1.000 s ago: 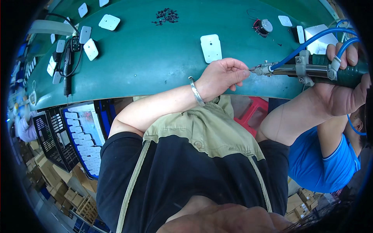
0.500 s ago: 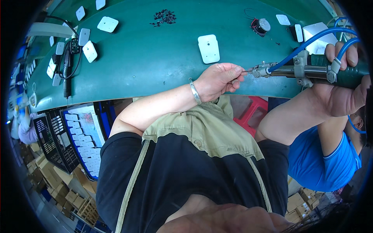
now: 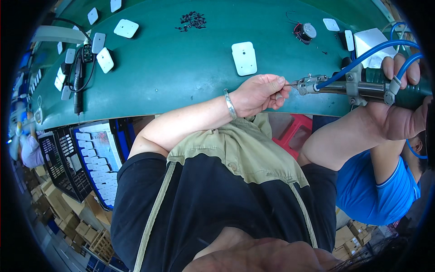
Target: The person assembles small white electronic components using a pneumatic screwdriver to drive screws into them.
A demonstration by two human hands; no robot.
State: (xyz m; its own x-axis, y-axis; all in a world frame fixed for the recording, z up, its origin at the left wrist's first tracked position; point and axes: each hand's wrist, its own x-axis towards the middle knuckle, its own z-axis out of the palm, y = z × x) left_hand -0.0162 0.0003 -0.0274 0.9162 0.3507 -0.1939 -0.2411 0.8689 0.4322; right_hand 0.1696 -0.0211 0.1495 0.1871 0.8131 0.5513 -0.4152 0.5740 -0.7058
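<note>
Left hand (image 3: 260, 93): thumb and forefinger are pressing together at the tool's tip, the other fingers curling under; whatever sits in the pinch is too small to make out. A metal bangle (image 3: 229, 104) is sitting on that wrist. The pinch is meeting the thin bit (image 3: 291, 84) of the driver (image 3: 362, 86) — an air-powered screwdriver lying level above the near edge of the bench (image 3: 181, 77), bit pointing to the person's left. Its nose is bright metal with a clamp fitting, its body dark green, and blue hoses (image 3: 362, 56) are looping up from it to the right.

Right hand (image 3: 401, 109): fingers are wrapping tightly over the top of the green body, palm underneath, gripping the driver.

Further out on the green bench, a white plate (image 3: 244, 58) is lying just beyond the left hand, apart from it. A scatter of dark screws (image 3: 192, 21) is lying farther back, and a small round motor (image 3: 304, 31) to the right. More white plates (image 3: 104, 60) are lying along the left side. A black tray (image 3: 97, 163) of white parts is standing below the bench edge.
</note>
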